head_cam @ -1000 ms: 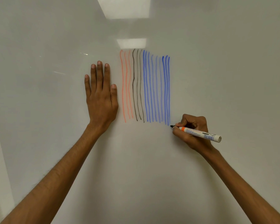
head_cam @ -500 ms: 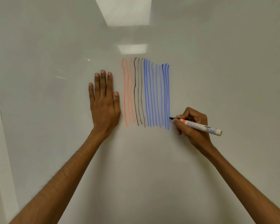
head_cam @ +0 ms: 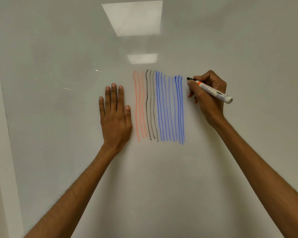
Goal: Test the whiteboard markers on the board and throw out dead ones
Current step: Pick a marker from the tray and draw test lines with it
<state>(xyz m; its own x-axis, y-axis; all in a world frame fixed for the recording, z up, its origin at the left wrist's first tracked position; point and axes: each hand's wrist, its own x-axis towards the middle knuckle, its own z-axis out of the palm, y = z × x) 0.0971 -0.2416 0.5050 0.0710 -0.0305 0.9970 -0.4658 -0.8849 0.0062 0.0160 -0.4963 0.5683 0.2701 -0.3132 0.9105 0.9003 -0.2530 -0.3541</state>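
Two grips are in view. Farther right, the right grip is clenched round a whiteboard marker, pinching it near the orange band behind the black tip. The white barrel slants down to the right past the knuckles. The tip points left, just beside the top of the rightmost blue stroke; whether it touches the whiteboard I cannot tell. The left grip is released, fingers straight and close together, palm flat on the whiteboard just left of the strokes. Between the two grips stand upright strokes in three groups: three faint orange lines, three black lines, then many blue lines, some pale, the rightmost darker. Above them two bright rectangular reflections show on the whiteboard. A pale strip runs down its left edge.
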